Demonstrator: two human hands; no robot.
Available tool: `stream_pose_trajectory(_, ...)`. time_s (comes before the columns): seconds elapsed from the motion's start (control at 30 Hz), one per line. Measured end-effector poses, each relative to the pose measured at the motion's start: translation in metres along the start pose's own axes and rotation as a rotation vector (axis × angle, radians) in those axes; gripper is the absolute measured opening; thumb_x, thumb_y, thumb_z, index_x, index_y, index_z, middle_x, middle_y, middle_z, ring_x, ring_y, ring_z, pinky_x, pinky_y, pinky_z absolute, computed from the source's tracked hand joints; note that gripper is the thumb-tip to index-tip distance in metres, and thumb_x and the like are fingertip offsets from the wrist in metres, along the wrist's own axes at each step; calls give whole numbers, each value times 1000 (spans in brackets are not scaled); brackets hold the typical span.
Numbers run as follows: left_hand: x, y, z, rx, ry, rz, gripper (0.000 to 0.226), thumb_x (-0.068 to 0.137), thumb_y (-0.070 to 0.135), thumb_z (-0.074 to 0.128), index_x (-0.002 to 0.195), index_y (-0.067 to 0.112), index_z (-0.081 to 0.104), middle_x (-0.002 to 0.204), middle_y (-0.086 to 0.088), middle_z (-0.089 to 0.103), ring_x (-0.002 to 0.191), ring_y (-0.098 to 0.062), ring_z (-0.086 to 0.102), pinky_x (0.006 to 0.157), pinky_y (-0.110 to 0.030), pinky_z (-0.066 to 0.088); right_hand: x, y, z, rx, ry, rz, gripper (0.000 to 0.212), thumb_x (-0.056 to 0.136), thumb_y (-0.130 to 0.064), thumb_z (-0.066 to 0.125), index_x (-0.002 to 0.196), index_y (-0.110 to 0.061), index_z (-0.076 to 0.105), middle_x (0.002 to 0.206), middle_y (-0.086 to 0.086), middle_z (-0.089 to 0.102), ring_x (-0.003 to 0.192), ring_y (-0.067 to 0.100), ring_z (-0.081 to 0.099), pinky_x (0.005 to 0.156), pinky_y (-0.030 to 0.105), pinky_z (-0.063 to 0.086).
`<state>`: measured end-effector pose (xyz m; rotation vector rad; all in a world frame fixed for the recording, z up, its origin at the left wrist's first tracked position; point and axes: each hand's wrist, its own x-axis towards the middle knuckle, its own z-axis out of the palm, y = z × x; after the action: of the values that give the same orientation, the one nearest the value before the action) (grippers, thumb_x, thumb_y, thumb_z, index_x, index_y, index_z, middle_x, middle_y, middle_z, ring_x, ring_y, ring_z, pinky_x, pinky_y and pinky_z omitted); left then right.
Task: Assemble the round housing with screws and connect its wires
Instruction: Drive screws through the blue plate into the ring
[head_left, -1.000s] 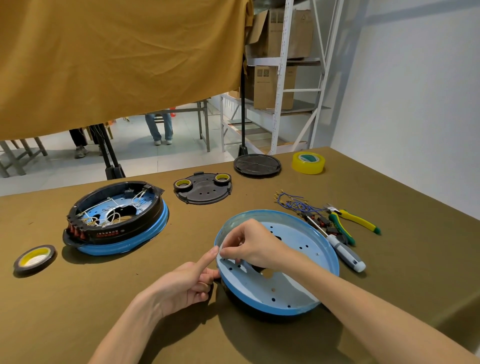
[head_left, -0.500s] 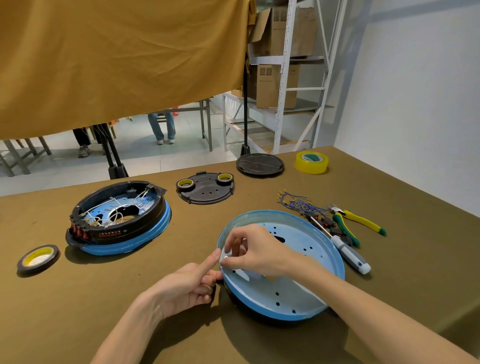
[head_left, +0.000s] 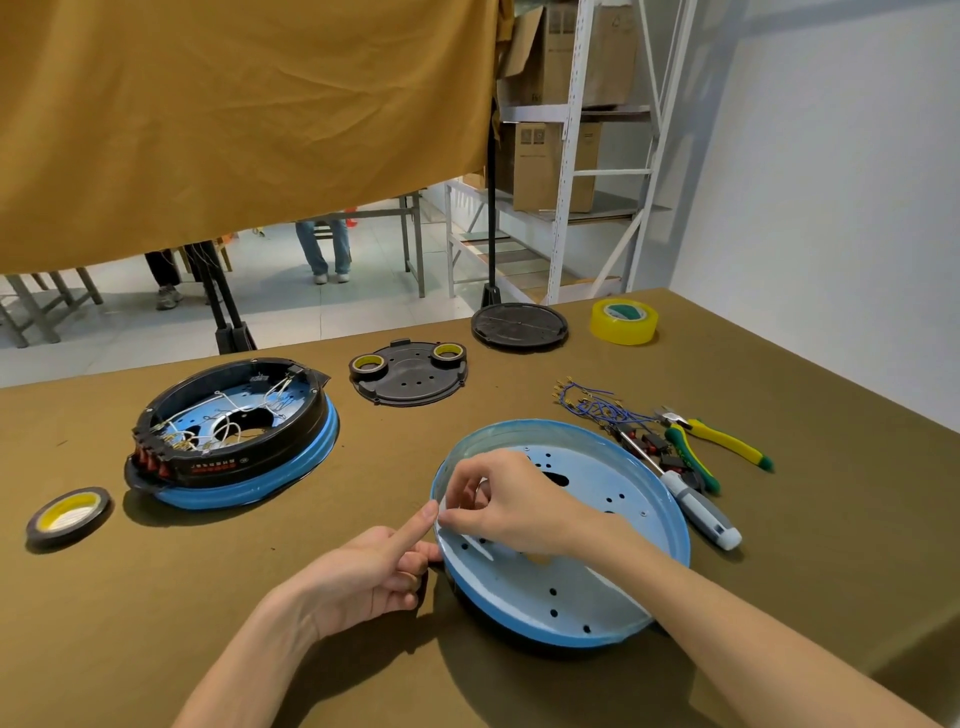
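While the left hand (head_left: 379, 566) braces the near-left rim of the blue round housing (head_left: 623, 525) with its forefinger out, the right hand (head_left: 511, 501) pinches something small inside that rim; what it is cannot be told. The housing lies near the table's (head_left: 156, 623) front edge, with the blue wires (head_left: 592, 405) toward the right edge beside a screwdriver (head_left: 696, 506).

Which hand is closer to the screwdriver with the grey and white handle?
The right hand. It is inside the round blue pan, the screwdriver just beyond the pan's right rim. The left hand is outside its left rim.

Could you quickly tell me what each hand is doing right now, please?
Left hand: index finger extended against the blue housing rim, holding nothing.
Right hand: fingertips pinched inside the housing; contents cannot be told.
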<state>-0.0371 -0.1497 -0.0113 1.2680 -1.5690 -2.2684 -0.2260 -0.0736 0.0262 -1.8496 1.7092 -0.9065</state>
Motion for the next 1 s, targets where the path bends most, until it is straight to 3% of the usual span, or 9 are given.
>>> stream_pose_trajectory(0.17,0,0,0,-2,-6,4,62,62,72,74,81,13,70,61,3,37,51,-9,35,53,-23,47,-3,1,-5,126,-64,37,17,84,-28,81,97,-21,73,78,-1,67,62,5,55,60,23,48)
stream_pose_trajectory(0.27,0,0,0,-6,-9,5,60,62,72,75,73,13,70,60,4,35,49,-9,34,52,-22,46,-4,3,-8,91,-76,43,4,84,-18,78,87,-20,75,79,-1,71,60,1,56,56,16,44)
stream_pose_trajectory(0.43,0,0,-1,1,-5,9,64,63,72,74,86,12,70,62,4,37,51,-9,36,53,-22,46,-3,1,-7,147,-87,70,8,87,-18,74,95,-21,71,75,-3,67,60,7,58,59,24,52)
stream_pose_trajectory(0.5,-1,0,-1,4,-10,7,60,62,72,75,74,13,71,61,4,37,50,-9,36,52,-22,47,-3,1,-7,123,-64,68,7,90,-23,73,88,-17,74,63,-8,64,55,7,56,57,28,52)
stream_pose_trajectory(0.57,-1,1,0,4,-11,3,58,60,72,76,65,14,72,59,4,37,49,-9,36,52,-22,47,-2,1,-4,75,-26,63,9,89,-24,74,86,-16,74,65,-9,64,54,2,54,57,27,49)
stream_pose_trajectory(0.73,-1,0,-1,7,-2,0,64,61,72,74,85,13,67,61,4,39,52,-10,37,55,-23,46,-2,0,-6,137,-40,84,10,93,-20,71,103,-18,71,80,-1,68,64,10,64,67,36,61)
stream_pose_trajectory(0.9,-2,1,-1,7,-15,3,65,62,72,74,87,12,67,62,4,38,51,-9,37,55,-23,47,-3,-1,-4,102,-51,72,8,89,-22,76,86,-15,77,70,-6,69,57,2,58,57,22,48)
stream_pose_trajectory(1.0,-1,0,0,7,-9,12,64,63,73,73,86,13,65,61,5,36,50,-9,36,54,-22,47,-3,0,-4,150,-37,91,12,90,-25,75,85,-15,72,73,-3,70,60,9,63,60,32,55)
